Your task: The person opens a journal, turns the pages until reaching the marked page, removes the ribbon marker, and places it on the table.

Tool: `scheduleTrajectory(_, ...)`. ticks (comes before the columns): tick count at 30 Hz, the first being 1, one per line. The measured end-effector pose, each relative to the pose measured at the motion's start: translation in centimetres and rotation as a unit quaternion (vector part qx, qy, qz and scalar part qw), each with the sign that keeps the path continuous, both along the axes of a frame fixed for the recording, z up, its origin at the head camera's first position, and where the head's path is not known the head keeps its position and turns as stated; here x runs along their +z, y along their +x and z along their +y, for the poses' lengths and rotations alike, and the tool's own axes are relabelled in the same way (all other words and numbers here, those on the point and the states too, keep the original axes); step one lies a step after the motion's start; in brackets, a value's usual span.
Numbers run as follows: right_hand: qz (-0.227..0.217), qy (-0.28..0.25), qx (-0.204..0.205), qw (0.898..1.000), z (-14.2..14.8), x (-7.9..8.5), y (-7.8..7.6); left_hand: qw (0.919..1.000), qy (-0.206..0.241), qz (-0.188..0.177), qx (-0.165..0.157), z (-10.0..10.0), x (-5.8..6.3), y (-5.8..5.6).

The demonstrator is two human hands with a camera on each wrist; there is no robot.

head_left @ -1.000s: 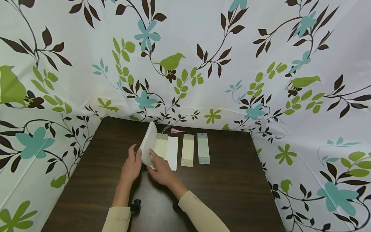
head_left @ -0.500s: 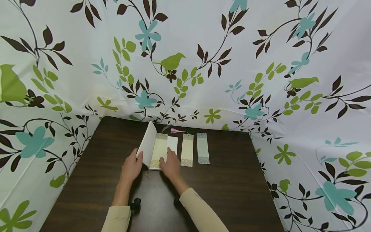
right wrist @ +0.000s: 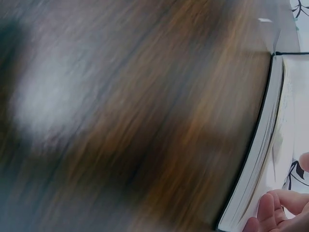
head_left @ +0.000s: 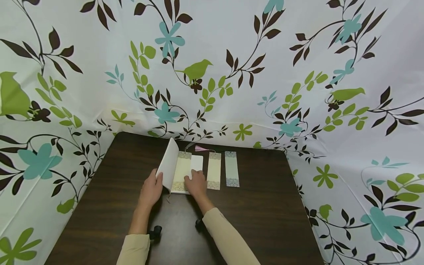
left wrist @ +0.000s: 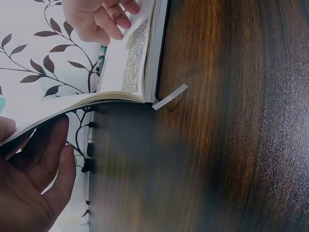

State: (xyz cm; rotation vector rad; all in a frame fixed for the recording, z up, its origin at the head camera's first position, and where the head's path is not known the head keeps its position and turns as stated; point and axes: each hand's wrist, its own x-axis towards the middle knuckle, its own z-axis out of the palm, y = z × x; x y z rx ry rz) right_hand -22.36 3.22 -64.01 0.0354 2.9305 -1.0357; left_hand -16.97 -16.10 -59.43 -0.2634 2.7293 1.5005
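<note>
An opened notebook (head_left: pixel 168 165) with white pages lies at the back of the table. My left hand (head_left: pixel 150 189) grips its raised left cover and pages, thumb on the page side and fingers behind, as the left wrist view also shows. On the right-hand page is a cream bookmark (head_left: pixel 183 165) with a patterned end. My right hand (head_left: pixel 197 182) is over that page, beside the bookmark's lower right edge, its fingers loosely bent. Whether the fingertips touch the bookmark is unclear. From the notebook's lower edge a ribbon (left wrist: pixel 171 96) sticks out onto the table.
Right of the notebook lie a second cream bookmark (head_left: pixel 214 171) with a pink tassel (head_left: pixel 200 148) and a pale blue-green bookmark (head_left: pixel 232 169). The dark wooden table (head_left: pixel 265 213) meets a floral-printed curtain (head_left: pixel 212 73) behind and at the sides.
My right hand has moved from the left page edge to the right, off the bookmark, then slightly down. The left cover and pages have been drawn further left, uncovering the whole bookmark.
</note>
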Motion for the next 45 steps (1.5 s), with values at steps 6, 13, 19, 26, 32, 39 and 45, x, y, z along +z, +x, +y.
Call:
scheduleTrajectory(6, -0.025, -0.034, -0.015, 0.999, -0.9, 0.7, 0.1, 1.0000, 0.002, -0.005, -0.005, 0.0, 0.0, 0.0)
scheduleTrajectory(13, -0.052, -0.159, -0.054, 0.984, -1.0, 1.1, -0.1, 1.0000, 0.000, 0.005, -0.003, 0.0, 0.1, 0.1)
scheduleTrajectory(19, -0.067, -0.251, -0.079, 0.962, -0.9, 1.1, -0.3, 1.0000, 0.001, 0.008, -0.002, -0.1, 0.2, 0.2)
scheduleTrajectory(26, -0.061, -0.316, -0.082, 0.943, -0.9, 1.2, -0.3, 1.0000, 0.005, 0.005, -0.005, -0.1, 0.3, 0.3)
scheduleTrajectory(32, -0.055, -0.342, -0.089, 0.934, 0.1, 0.8, -0.5, 1.0000, 0.003, 0.009, -0.001, -0.1, 0.2, 0.3)
scheduleTrajectory(39, -0.039, -0.324, -0.115, 0.938, 4.0, 0.8, -1.1, 0.9999, 0.008, 0.005, -0.010, -0.3, -0.1, 0.2)
scheduleTrajectory(45, -0.020, -0.305, -0.139, 0.942, 8.3, 1.5, -1.2, 0.9998, 0.009, 0.002, -0.016, -0.5, -0.2, 0.2)
